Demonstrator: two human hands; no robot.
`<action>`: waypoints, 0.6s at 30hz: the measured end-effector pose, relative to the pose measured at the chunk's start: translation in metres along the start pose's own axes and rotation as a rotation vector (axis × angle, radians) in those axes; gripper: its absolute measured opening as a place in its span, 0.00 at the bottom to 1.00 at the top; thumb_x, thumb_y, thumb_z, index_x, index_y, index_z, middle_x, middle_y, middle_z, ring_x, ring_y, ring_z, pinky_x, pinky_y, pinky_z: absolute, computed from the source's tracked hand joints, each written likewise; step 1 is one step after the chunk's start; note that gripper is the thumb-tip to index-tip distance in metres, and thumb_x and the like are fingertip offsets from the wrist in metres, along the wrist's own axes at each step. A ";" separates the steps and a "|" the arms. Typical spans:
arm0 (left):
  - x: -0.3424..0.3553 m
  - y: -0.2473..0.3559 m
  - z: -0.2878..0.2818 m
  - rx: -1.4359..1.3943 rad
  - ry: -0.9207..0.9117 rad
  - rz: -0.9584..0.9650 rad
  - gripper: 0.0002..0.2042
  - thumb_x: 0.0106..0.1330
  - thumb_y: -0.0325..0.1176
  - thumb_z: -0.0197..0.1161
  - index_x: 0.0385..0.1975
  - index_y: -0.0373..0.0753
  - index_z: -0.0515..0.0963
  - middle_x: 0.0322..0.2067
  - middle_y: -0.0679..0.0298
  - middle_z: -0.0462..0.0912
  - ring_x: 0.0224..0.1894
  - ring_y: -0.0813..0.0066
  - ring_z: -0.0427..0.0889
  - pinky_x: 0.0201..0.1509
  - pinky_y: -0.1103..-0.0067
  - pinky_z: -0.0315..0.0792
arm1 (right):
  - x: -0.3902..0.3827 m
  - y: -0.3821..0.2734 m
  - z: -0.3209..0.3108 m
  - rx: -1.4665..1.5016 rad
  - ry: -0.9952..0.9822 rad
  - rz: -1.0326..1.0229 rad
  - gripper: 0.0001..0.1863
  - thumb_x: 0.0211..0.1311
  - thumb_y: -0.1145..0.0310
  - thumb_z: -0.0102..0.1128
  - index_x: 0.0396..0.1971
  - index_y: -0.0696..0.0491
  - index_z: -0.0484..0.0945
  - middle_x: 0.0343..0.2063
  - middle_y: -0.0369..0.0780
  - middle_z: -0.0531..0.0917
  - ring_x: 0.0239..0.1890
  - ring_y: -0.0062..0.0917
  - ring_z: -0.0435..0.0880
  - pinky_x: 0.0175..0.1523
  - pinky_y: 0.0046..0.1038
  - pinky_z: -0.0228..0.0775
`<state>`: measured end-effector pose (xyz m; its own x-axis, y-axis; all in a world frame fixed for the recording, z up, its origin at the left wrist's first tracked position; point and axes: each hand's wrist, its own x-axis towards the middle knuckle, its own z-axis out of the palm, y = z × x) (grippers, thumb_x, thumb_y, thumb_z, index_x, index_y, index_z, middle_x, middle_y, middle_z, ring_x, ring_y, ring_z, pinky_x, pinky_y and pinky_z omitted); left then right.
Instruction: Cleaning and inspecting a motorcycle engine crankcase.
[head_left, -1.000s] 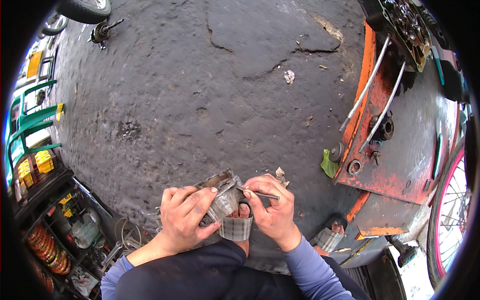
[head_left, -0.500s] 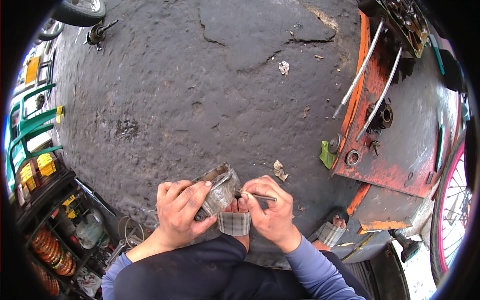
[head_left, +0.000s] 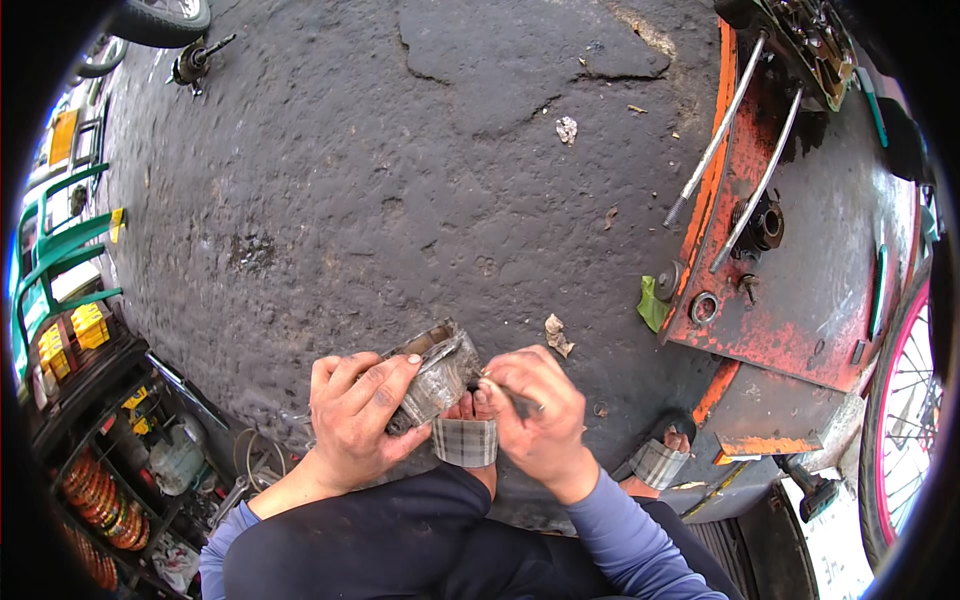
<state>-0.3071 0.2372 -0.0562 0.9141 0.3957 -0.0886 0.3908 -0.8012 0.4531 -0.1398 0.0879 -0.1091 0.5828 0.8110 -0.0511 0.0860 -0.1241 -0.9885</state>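
Note:
A hollow grey metal engine part (head_left: 445,375) is held over my lap, its open side tilted up. My left hand (head_left: 358,412) wraps round its left side, fingers over the top and thumb underneath. At its right end, my right hand (head_left: 542,412) pinches a thin dark metal rod (head_left: 526,402). The rod's tip meets the edge of the part; exactly where it touches is hidden by my fingers. Below the part, my sandalled foot (head_left: 466,442) with a plaid strap shows.
On the right, a worn red metal plate (head_left: 765,335) carries two long rods (head_left: 718,135), a dark cylindrical part (head_left: 768,226), a ring (head_left: 704,308) and a bolt. Beyond it stands a pink-rimmed wheel (head_left: 912,410). A green chair (head_left: 68,250) and a loaded shelf (head_left: 110,385) are left.
My right hand has turned a little, so the rod, which stuck out to the right before, now shows less. The left hand keeps its hold on the engine part.

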 end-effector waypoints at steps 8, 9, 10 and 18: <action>0.001 0.001 -0.001 0.011 0.000 -0.012 0.36 0.39 0.44 0.79 0.55 0.40 0.82 0.49 0.66 0.88 0.47 0.62 0.82 0.48 0.64 0.66 | -0.003 -0.005 0.003 0.018 0.007 0.007 0.07 0.56 0.84 0.72 0.33 0.61 0.82 0.35 0.45 0.86 0.37 0.38 0.84 0.42 0.34 0.79; 0.001 0.001 0.000 0.009 -0.001 -0.011 0.36 0.39 0.44 0.79 0.55 0.40 0.82 0.49 0.66 0.88 0.47 0.62 0.82 0.48 0.64 0.66 | -0.004 -0.008 0.004 0.027 -0.003 0.008 0.07 0.56 0.85 0.72 0.33 0.61 0.82 0.35 0.45 0.86 0.37 0.38 0.84 0.42 0.34 0.79; 0.001 0.001 0.000 0.010 0.001 -0.014 0.36 0.39 0.44 0.79 0.55 0.40 0.82 0.49 0.66 0.88 0.47 0.62 0.82 0.48 0.64 0.66 | -0.004 -0.009 0.004 0.056 0.003 0.044 0.07 0.56 0.85 0.71 0.32 0.61 0.82 0.35 0.45 0.86 0.37 0.38 0.84 0.42 0.34 0.79; 0.000 0.002 0.001 0.013 0.003 -0.015 0.37 0.40 0.44 0.79 0.56 0.41 0.82 0.48 0.66 0.88 0.47 0.62 0.82 0.49 0.63 0.66 | -0.011 -0.002 0.003 0.049 0.054 0.080 0.07 0.57 0.84 0.71 0.32 0.60 0.82 0.35 0.43 0.87 0.37 0.36 0.85 0.42 0.33 0.79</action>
<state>-0.3061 0.2356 -0.0564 0.9080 0.4086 -0.0928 0.4055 -0.8010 0.4404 -0.1487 0.0808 -0.1074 0.6290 0.7674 -0.1242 -0.0013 -0.1587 -0.9873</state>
